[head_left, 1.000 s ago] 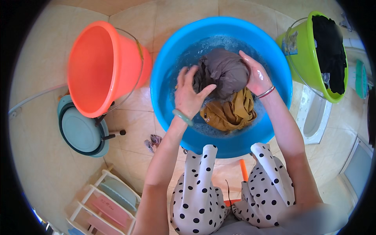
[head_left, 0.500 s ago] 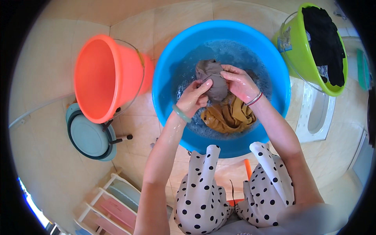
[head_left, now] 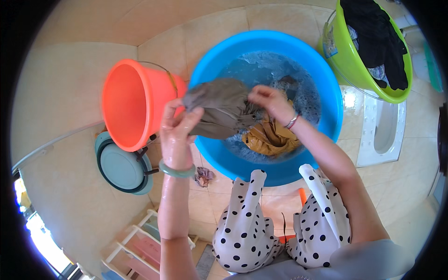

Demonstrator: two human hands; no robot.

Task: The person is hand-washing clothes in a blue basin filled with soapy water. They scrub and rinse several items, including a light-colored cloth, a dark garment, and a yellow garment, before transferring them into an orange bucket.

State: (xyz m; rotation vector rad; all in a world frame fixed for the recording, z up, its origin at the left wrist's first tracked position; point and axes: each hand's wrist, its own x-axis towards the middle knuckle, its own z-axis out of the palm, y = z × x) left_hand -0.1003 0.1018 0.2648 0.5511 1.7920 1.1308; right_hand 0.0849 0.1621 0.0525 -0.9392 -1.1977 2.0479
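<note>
A wet grey-brown garment (head_left: 219, 112), slightly smeared by motion, is stretched over the left part of a big blue basin (head_left: 332, 105). My left hand (head_left: 177, 128), with a pale green bangle at its wrist, grips the garment's left end beyond the basin's rim. At the garment's right edge, the fingers of my right hand (head_left: 276, 103) are pinched together on the fabric. Below that hand a mustard-yellow garment (head_left: 270, 139) lies bunched in the sudsy water (head_left: 261, 63). Some dark cloth (head_left: 288, 83) shows in the water farther back.
An orange bucket (head_left: 125, 102) stands left of the basin, beside a folded grey-green basin (head_left: 122, 165). At the far right is a green bucket (head_left: 343, 60) holding black clothes (head_left: 375, 42), near a white squat toilet (head_left: 385, 126). A small crumpled cloth (head_left: 204, 177) lies on the tiles.
My left hand has moved left, drawing the balled grey-brown garment out wide. The right hand stays over the basin, slightly lower. The view has shifted a little.
</note>
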